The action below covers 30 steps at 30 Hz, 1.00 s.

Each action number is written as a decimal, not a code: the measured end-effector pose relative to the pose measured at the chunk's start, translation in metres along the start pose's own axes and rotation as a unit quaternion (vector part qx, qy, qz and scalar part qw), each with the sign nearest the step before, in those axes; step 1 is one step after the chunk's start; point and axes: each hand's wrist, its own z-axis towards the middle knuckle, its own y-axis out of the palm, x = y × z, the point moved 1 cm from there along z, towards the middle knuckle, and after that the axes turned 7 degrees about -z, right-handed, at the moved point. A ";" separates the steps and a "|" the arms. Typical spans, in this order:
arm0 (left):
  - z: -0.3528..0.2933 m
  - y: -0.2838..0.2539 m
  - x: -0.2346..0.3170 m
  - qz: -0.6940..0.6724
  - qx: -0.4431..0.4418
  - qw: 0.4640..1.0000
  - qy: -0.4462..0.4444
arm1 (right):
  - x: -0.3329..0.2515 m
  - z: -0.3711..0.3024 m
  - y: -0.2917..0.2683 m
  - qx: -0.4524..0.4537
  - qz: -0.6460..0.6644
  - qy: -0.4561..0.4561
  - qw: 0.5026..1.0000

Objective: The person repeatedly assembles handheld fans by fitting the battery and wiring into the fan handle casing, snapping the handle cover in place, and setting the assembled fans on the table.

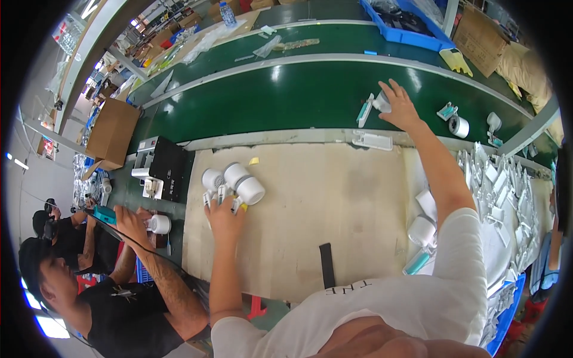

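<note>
My left hand (225, 218) is on the beige mat (310, 209), its fingers closed around the narrow lower end of a white cylinder-headed device (248, 188). A smaller white cylinder head (212, 179) lies against it; the fingertips are partly hidden among these parts. Stretched out over the green conveyor belt (262, 98), my right hand (399, 108) has its fingers spread around a translucent white round head (382, 102). Beside that head lies a white handle with a teal strip (364, 111). I cannot tell whether the right fingers touch the head.
More white devices (458, 126) lie on the belt at right. Beyond my right arm is a pile of white parts (495, 197). A black strip (326, 265) lies on the mat. At left are a black-and-silver machine (161, 170) and a co-worker holding a teal tool (105, 215).
</note>
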 end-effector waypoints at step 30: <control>-0.037 0.037 0.210 -0.846 -0.407 0.338 -0.064 | -0.080 -0.182 -0.169 0.091 0.158 -0.186 0.966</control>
